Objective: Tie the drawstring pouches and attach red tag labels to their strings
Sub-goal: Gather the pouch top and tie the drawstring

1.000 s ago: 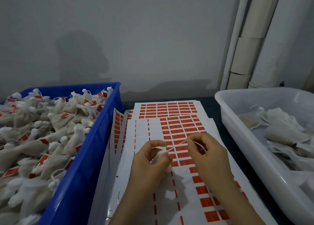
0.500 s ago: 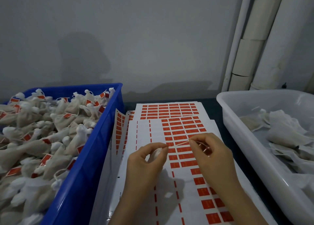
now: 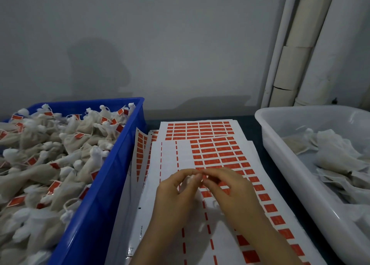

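Here the left hand (image 3: 176, 192) and right hand (image 3: 230, 190) meet fingertip to fingertip above the label sheets (image 3: 216, 156), fingers pinched on a small pouch (image 3: 189, 181); knotting appears underway, tagging next.

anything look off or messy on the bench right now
Mostly orderly. The stacked label sheets are fanned unevenly, and one sheet edge curls up against the blue bin. Otherwise nothing is spilled or visibly damaged.

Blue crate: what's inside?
The blue crate is heaped with tied pouches, many carrying red tags. Whatever lies under the top layer, and the crate's floor, is covered.
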